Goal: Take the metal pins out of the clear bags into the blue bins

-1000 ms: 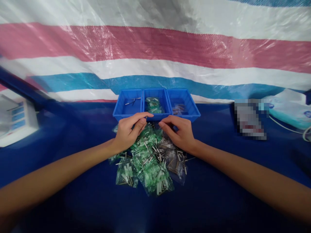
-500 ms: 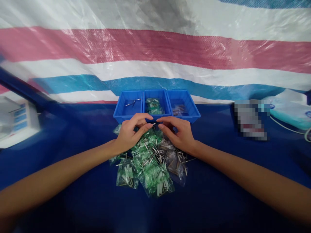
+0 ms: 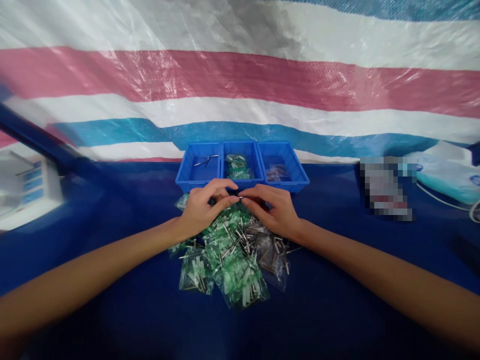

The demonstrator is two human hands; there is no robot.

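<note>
Above a pile of small plastic bags, my left hand (image 3: 204, 206) and my right hand (image 3: 275, 209) meet fingertip to fingertip. A short shiny metal rod (image 3: 240, 198) shows between them, pinched from both sides; most of it is hidden by the fingers. Green-tinted bags (image 3: 225, 245) holding white strips and metal pins lie under and in front of my hands. Clear bags (image 3: 273, 257) with brownish pins are heaped at the right of the pile. Loose metal pins (image 3: 245, 239) lie across the middle.
Three joined blue bins stand behind my hands: the left bin (image 3: 198, 172) with a few rods, the middle bin (image 3: 243, 179) with green bags, the right bin (image 3: 290, 179) with clear bags. A white device (image 3: 33, 185) is far left; a blurred-out packet (image 3: 386, 190) and teal-white pack (image 3: 446, 172) sit right.
My right thumb and forefinger have closed in on the rod beside my left fingertips. Both hands sit slightly lower in the picture, and the whole view has shifted down a little.
</note>
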